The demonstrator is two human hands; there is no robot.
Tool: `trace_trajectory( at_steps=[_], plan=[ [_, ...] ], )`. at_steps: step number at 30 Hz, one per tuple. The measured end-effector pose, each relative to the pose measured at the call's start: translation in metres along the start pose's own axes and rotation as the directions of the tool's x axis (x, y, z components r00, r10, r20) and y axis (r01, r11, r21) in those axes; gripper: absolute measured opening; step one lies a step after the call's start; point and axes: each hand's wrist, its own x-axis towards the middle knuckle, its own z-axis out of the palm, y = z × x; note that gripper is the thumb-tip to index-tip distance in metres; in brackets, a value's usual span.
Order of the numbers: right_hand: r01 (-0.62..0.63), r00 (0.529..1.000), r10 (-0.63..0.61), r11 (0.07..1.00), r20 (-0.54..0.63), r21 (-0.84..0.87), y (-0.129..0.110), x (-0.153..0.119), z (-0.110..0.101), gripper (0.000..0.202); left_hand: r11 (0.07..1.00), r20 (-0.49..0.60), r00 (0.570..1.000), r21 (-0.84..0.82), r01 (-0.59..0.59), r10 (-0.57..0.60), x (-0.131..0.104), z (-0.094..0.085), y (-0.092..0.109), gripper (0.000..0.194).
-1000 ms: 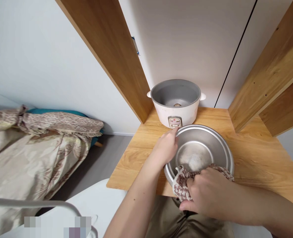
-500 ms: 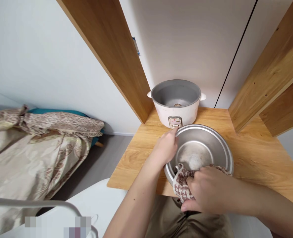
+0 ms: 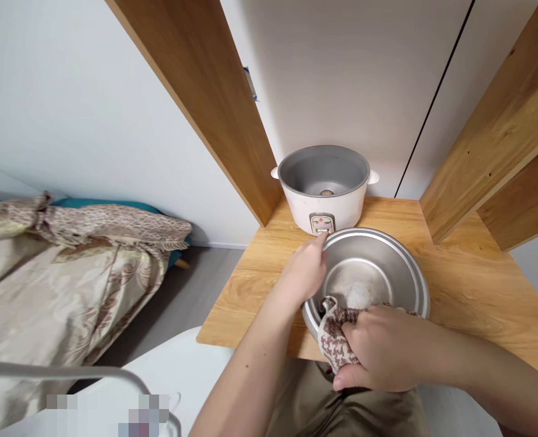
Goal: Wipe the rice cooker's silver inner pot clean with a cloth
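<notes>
A round silver metal inner pot lies on the wooden tabletop with its inside facing me; a pale worn patch marks its base. My left hand is closed on the pot's left rim, its fingers partly hidden on the outer side. In my right hand is a bunched brown-and-white patterned cloth, pressed over the pot's near rim. The thumb points left below the rim. Just behind the pot stands the white rice cooker body, without a lid, its grey inside and central heating spot visible.
Wooden posts rise at the left and right of the wooden tabletop, against a pale wall. A white chair-like surface is at lower left. Farther left is a bed with a patterned cover.
My right hand and the cloth have shifted very slightly along the near rim, and the cloth's left corner is folded a little differently. My left hand and the pot look unmoved.
</notes>
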Motion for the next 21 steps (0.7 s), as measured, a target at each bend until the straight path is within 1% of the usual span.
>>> trace_trajectory(
  at_steps=[3, 5, 8, 10, 14, 16, 18, 21],
  plan=[
    [0.004, 1.000, -0.006, 0.991, -0.017, -0.131, -0.005, 0.000, 0.009, 0.057, 1.000, 0.001, 1.000, -0.003, 0.001, -0.001, 0.000, -0.001, 0.000, 0.054],
    [-0.002, 0.998, -0.011, 0.978, -0.062, -0.210, -0.008, 0.000, 0.017, 0.059, 1.000, 0.002, 1.000, -0.005, -0.005, 0.005, 0.001, 0.000, 0.000, 0.054],
    [-0.005, 0.995, -0.021, 0.967, -0.101, -0.254, -0.010, -0.002, 0.023, 0.059, 1.000, 0.008, 1.000, -0.001, -0.014, 0.014, 0.002, 0.000, 0.000, 0.054],
    [0.003, 0.996, -0.022, 0.974, -0.081, -0.226, -0.009, -0.002, 0.020, 0.058, 1.000, 0.010, 1.000, 0.000, -0.015, 0.015, 0.002, 0.000, 0.001, 0.055],
    [-0.008, 1.000, 0.007, 1.000, -0.015, -0.021, -0.002, -0.002, 0.005, 0.050, 1.000, 0.023, 1.000, 0.008, 0.002, -0.002, 0.001, -0.002, 0.002, 0.055],
    [0.000, 1.000, 0.000, 0.999, 0.001, 0.042, 0.001, -0.001, 0.000, 0.049, 1.000, 0.025, 1.000, 0.010, 0.010, -0.010, 0.000, -0.002, 0.002, 0.054],
    [-0.004, 1.000, 0.004, 1.000, 0.002, 0.026, 0.002, -0.001, -0.002, 0.051, 1.000, 0.022, 1.000, 0.009, 0.009, -0.009, -0.001, -0.003, 0.002, 0.054],
    [-0.024, 1.000, 0.025, 0.998, 0.012, -0.057, -0.001, 0.000, -0.001, 0.054, 1.000, 0.016, 1.000, 0.004, 0.001, -0.001, -0.001, -0.002, 0.001, 0.054]
  ],
)
